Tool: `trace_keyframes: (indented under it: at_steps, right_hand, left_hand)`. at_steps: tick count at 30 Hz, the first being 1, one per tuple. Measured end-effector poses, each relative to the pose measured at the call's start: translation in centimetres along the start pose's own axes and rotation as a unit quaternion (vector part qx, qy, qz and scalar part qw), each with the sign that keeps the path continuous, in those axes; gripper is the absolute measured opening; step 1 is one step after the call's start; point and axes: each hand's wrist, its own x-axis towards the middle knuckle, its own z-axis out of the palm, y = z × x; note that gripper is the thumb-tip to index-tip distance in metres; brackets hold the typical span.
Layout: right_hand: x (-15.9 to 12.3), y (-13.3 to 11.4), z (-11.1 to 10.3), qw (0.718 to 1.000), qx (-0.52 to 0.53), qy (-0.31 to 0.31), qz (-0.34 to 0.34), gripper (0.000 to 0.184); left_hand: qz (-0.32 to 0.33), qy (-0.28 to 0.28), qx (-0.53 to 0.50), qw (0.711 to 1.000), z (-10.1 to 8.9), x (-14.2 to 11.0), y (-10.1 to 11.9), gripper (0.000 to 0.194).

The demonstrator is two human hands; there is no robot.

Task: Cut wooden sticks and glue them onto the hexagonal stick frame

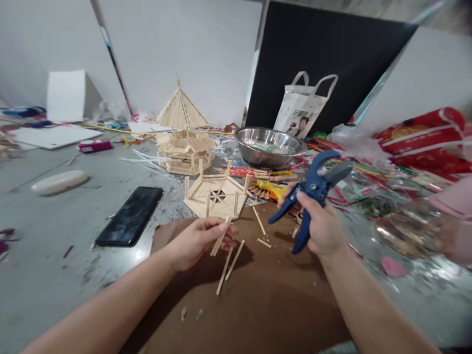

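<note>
— What fills the foreground?

— A grey surface [55,275], with a brown sheet [280,305] laid across it; set the clock face on the sheet's middle. A stick pagoda [186,145] stands beyond at 11 o'clock, a steel bowl [271,156] at half past 12.

— And nearer?

— A six-sided frame [233,200] with upright posts sits by the sheet's far edge, at 12.

— The hands?

— At 2 o'clock, the right hand [324,228] wraps a blue cutter [313,187], handles spread, blade apparently biting nothing. At 11, the left hand [206,236] pinches what look like two thin sticks [218,244], thumb closed against fingers. Two loose sticks [235,260] lie mid-sheet; a short bit [264,243] rests at 1.

— Which step is this?

— Apparently stick handling, with the cutter at the ready.

— What does the next move call for?

— A steady pinch, probably, ends kept even, and fingertips clear of the blade.
</note>
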Motion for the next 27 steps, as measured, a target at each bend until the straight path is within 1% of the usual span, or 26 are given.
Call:
trace_keyframes:
  at_steps: [1,2,3,5,7,8,9,11,13,15,18,23,27]
  right_hand:
    - [-0.1,-0.3,-0.3,0.997,-0.079,-0.024,-0.012,0.027]
    - [-0.2,-0.6,-0.6,0.984,-0.169,-0.053,-0.027,0.028]
    - [-0.3,-0.8,-0.7,0.96,-0.26,-0.088,-0.046,0.03]
    - [-0.7,-1.1,-0.8,0.899,-0.398,-0.165,-0.082,0.036]
    - [-1.1,-0.8,-0.8,0.841,-0.479,-0.23,-0.102,0.041]
    - [-1.3,-0.5,-0.8,0.818,-0.505,-0.254,-0.106,0.042]
    - [-1.5,0.0,-0.8,0.798,-0.526,-0.274,-0.107,0.042]
    - [-1.7,1.1,-1.0,0.77,-0.553,-0.299,-0.111,0.041]
    - [-1.8,2.3,-1.3,0.752,-0.569,-0.312,-0.117,0.042]
    - [-1.7,3.3,-1.7,0.739,-0.583,-0.312,-0.127,0.046]
    - [-1.6,4.3,-2.1,0.725,-0.602,-0.298,-0.151,0.052]
    - [-1.8,5.3,-2.7,0.716,-0.617,-0.267,-0.186,0.06]
    - [-1.9,6.2,-3.0,0.711,-0.625,-0.252,-0.202,0.065]
  left_hand:
    - [0.002,0.022,-0.039,0.999,-0.4,0.1,0.1,0.022]
    - [0.006,0.04,-0.068,0.997,-0.7,0.1,0.3,0.02]
    - [0.011,0.055,-0.091,0.994,-1.1,0.1,0.4,0.018]
    - [0.021,0.08,-0.125,0.989,-1.6,0.1,0.7,0.015]
    - [0.033,0.106,-0.146,0.983,-2.0,0.1,1.0,0.013]
    - [0.042,0.12,-0.15,0.98,-2.1,0.1,1.1,0.013]
    - [0.053,0.133,-0.151,0.978,-2.2,0.1,1.2,0.012]
    - [0.074,0.16,-0.147,0.973,-2.5,0.2,1.3,0.012]
    - [0.085,0.188,-0.142,0.968,-2.7,0.3,1.4,0.013]
    - [0.089,0.21,-0.139,0.964,-2.9,0.4,1.5,0.014]
    - [0.085,0.222,-0.147,0.96,-3.1,0.5,1.5,0.012]
    - [0.081,0.227,-0.175,0.954,-3.2,0.7,1.3,0.013]
    - [0.075,0.238,-0.169,0.954,-3.2,0.8,1.2,0.013]
